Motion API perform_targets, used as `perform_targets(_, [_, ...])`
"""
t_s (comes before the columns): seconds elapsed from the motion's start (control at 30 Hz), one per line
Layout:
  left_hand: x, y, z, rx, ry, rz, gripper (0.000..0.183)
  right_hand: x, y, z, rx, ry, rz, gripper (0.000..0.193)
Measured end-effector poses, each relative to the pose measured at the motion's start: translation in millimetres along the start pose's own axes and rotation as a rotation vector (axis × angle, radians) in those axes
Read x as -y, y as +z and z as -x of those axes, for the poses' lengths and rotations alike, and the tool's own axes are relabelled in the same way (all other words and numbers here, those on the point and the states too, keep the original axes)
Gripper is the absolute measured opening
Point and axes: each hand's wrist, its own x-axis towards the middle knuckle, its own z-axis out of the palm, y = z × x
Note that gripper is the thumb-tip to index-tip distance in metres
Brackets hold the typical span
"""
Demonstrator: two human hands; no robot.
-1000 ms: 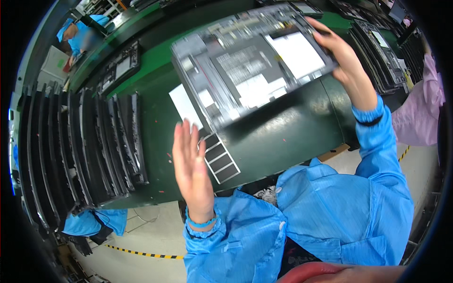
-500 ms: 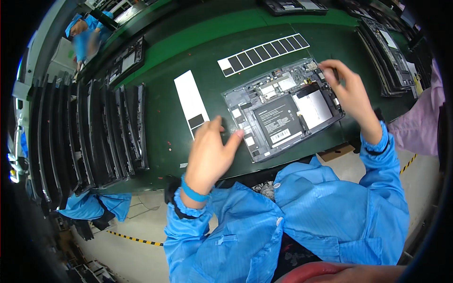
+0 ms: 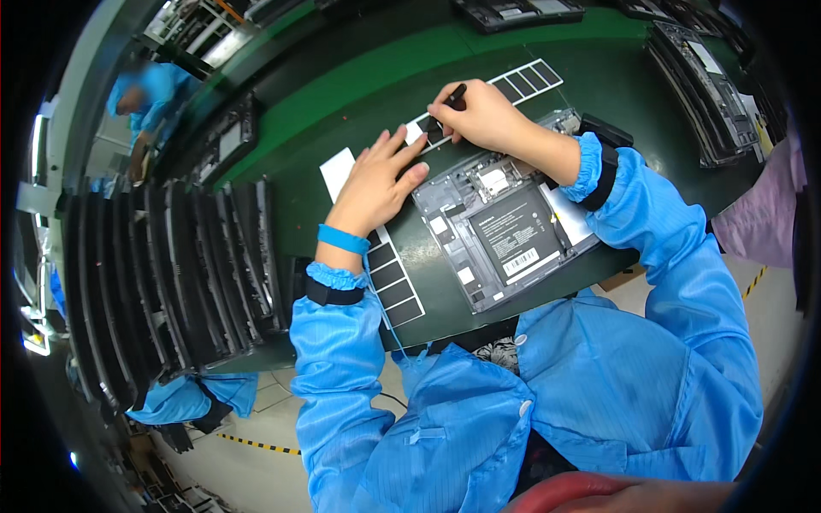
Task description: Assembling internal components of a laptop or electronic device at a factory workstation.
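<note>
My right hand pinches a slim black pen-like tool over a white strip of black rectangular stickers. What its tip touches is hidden by my fingers. My left hand, fingers spread and palm down, reaches to the near-left end of that strip. Beneath its wrist lies a second white strip with black stickers. Nearer me rests an opened laptop base, its black battery and circuit board exposed. My right forearm covers its far right part.
Dark laptop parts stand in a row at the left. Another stack of laptop bases is at the right. A black block sits beyond the opened base's far right corner. A co-worker in blue is at the far left.
My right hand has moved left from the laptop base's far right corner to the far sticker strip. My left hand has moved away from me, toward the same strip.
</note>
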Motion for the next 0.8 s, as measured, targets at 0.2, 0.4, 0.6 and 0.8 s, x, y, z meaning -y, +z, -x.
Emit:
perform_targets(0.2, [-2, -1, 4, 0.049, 0.002, -0.071, 0.054, 5, -7, 2, -0.028, -0.025, 0.135, 0.026])
perform_targets(0.4, [2, 0, 3, 0.029, 0.002, -0.082, 0.057, 1, -2, -2, -0.017, -0.032, 0.091, 0.025])
perform_targets(0.6, [2, 3, 0, 0.007, -0.004, -0.057, 0.053, -3, -1, -1, -0.042, -0.082, 0.032, 0.022])
perform_targets(0.8, [-2, 3, -1, -0.065, -0.067, -0.010, 0.043, 18, -16, 5, -0.036, -0.007, -0.364, 0.022])
